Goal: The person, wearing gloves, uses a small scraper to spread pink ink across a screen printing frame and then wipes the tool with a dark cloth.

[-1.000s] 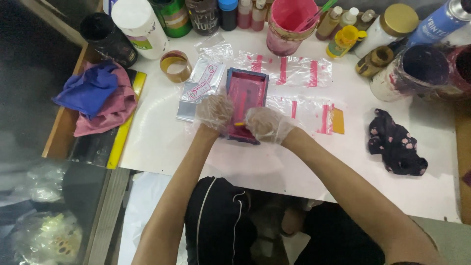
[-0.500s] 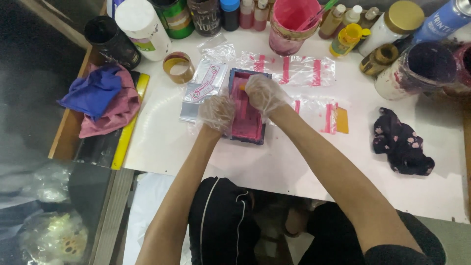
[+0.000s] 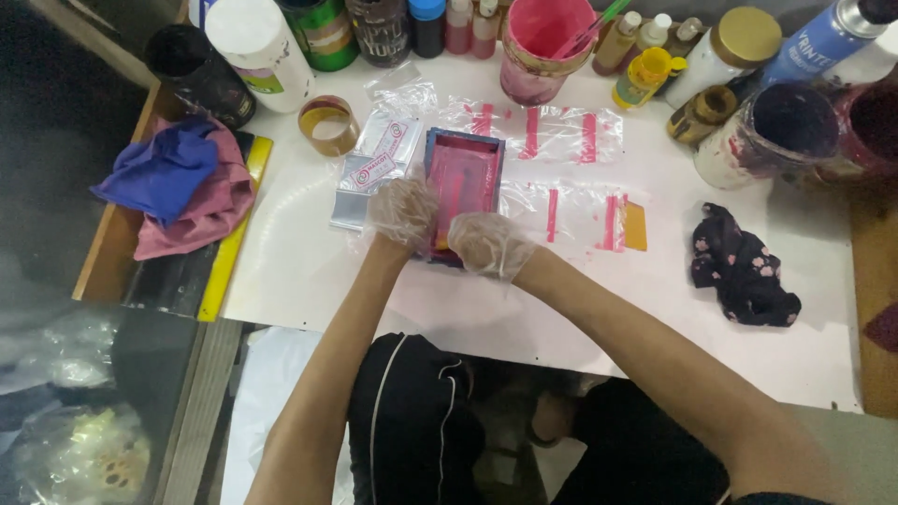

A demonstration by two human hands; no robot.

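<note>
White table [image 3: 309,271] holds a small pink frame [image 3: 463,182] under both gloved hands, left hand [image 3: 404,213] and right hand [image 3: 486,245] both closed on its near end (press evenly so the frame stays flat).

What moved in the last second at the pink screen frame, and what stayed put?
The right hand, which had slid up over the frame, is back at its near edge beside the left hand. Frame, plastic bags, pink cup and tape roll stayed put.
</note>
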